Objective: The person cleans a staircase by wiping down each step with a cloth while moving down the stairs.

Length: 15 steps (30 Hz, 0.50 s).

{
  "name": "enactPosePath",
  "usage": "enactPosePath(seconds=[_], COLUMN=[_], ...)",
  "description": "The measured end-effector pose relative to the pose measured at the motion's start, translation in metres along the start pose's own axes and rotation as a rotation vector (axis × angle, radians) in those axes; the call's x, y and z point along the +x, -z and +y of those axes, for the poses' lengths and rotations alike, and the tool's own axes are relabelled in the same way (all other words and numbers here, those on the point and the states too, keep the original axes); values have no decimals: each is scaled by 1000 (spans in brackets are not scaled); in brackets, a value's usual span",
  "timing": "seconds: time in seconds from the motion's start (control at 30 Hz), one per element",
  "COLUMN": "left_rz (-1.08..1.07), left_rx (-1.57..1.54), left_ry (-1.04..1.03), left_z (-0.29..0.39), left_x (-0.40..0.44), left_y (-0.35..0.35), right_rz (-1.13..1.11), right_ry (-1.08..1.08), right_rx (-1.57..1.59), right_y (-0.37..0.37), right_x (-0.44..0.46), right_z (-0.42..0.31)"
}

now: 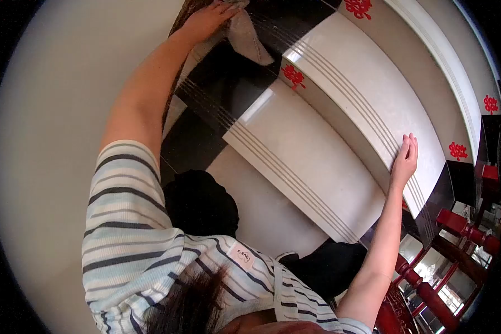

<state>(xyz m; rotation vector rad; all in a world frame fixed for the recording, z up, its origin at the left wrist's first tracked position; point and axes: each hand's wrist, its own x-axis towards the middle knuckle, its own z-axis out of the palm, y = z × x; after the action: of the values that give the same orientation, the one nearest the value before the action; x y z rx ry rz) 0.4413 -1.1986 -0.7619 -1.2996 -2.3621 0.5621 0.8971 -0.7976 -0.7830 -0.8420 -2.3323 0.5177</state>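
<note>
At the top of the view my left hand (pixel 207 21) is on a light grey cloth (pixel 248 38), its fingers over the upper part. The cloth's loose end hangs down over the black stone border (pixel 217 69) of the stairs, close to the wall. On the right, my right hand (pixel 405 160) rests at the grooved front edge of a white stair step (pixel 367 103). Its fingers are stretched out close together, and nothing shows in it.
White steps rise toward the upper right, with red paper cutouts (pixel 293 77) on their risers. A dark red wooden railing (pixel 428 295) runs along the lower right. The plain wall (pixel 55 156) fills the left side. My dark-clad knees (pixel 201 203) are at the lower steps.
</note>
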Motion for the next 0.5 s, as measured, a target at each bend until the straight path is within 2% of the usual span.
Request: enactPosePath(seconds=[0.03, 0.1, 0.13, 0.2, 0.23, 0.3, 0.33, 0.43, 0.47, 0.5], left_rz=[-1, -207, -211, 224, 213, 113, 25, -85, 20, 23], left_rx=[2, -89, -90, 260, 253, 486, 478, 445, 462, 463], left_ry=[-7, -168, -171, -201, -206, -20, -91, -49, -83, -83], left_z=[-1, -1, -3, -7, -9, -14, -16, 3, 11, 17], left_x=[4, 6, 3, -6, -9, -17, -26, -45, -55, -62], left_y=[20, 62, 72, 79, 76, 66, 54, 2, 10, 10], right_rz=[3, 7, 16, 13, 10, -5, -4, -13, -12, -9], right_ry=[7, -1, -7, 1, 16, -3, -3, -9, 3, 12], right_rx=[-20, -23, -26, -39, -53, -26, -20, 0, -19, -40], right_y=[0, 1, 0, -1, -1, 1, 2, 1, 0, 1], right_x=[0, -1, -1, 1, 0, -1, -1, -1, -1, 0], right_z=[-2, -5, -6, 0, 2, -4, -6, -3, -1, 1])
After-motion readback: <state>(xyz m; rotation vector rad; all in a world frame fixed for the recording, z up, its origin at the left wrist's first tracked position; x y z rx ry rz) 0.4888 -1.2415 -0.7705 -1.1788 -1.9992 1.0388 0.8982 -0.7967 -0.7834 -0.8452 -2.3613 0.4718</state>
